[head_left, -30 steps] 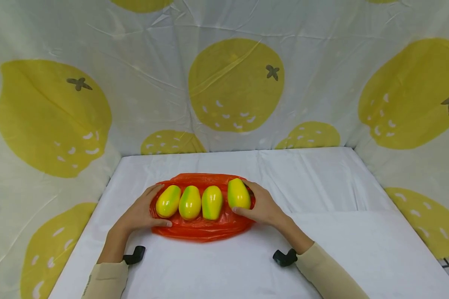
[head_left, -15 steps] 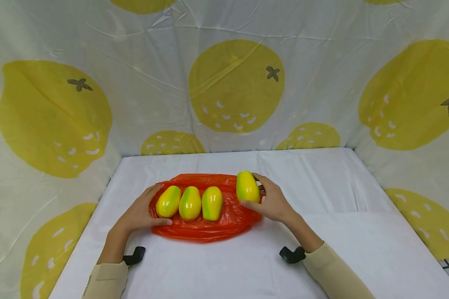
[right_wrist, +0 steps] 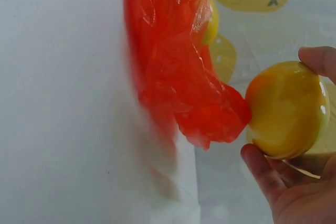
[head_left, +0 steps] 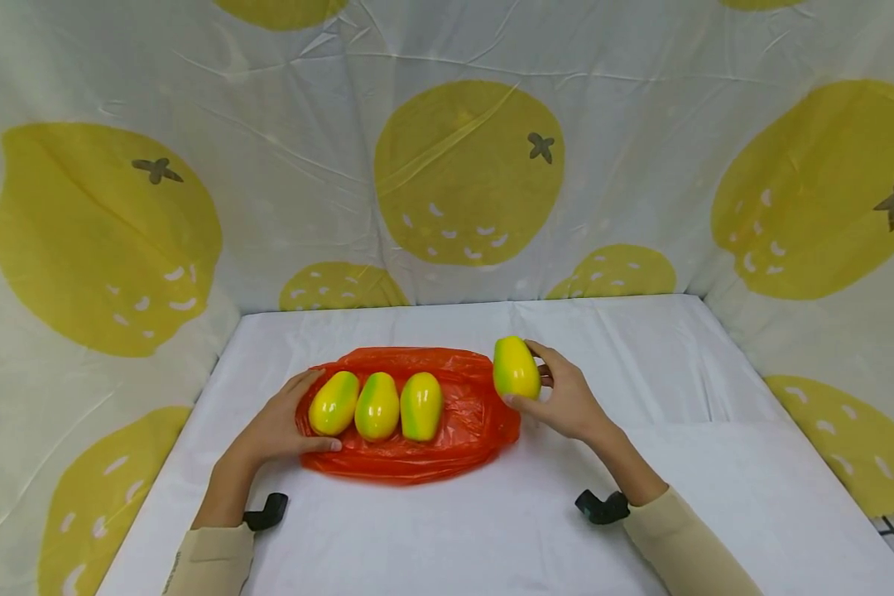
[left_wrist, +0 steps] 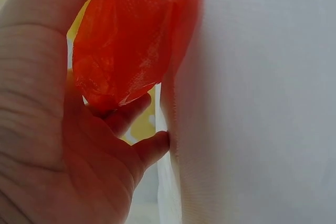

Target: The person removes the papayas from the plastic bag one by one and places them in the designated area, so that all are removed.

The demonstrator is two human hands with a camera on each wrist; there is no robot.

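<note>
In the head view, a crumpled red plastic bag (head_left: 462, 418) lies spread on the white-covered table. Three glossy yellow-green papayas (head_left: 377, 406) sit in a row on it. At its left end my left hand (head_left: 279, 422) holds the bag, thumb at the front and fingers at the far side; the left wrist view shows the fingers (left_wrist: 152, 148) around the red plastic (left_wrist: 123, 40). My right hand (head_left: 566, 397) grips a fourth papaya (head_left: 516, 368) between thumb and fingers, by the bag's right end. The right wrist view has this papaya (right_wrist: 286, 109) off the table, against or just beside the bag's edge.
White cloth (head_left: 678, 497) covers the table, which stretches to the right of the bag and in front of it. A lemon-print curtain (head_left: 469, 174) rises behind the table and at both sides. Tiled floor shows at the lower right corner.
My right hand has lifted the rightmost papaya off the bag and carried it right and slightly back. The bag's right end lies uncovered now. My left hand and the other papayas stay put.
</note>
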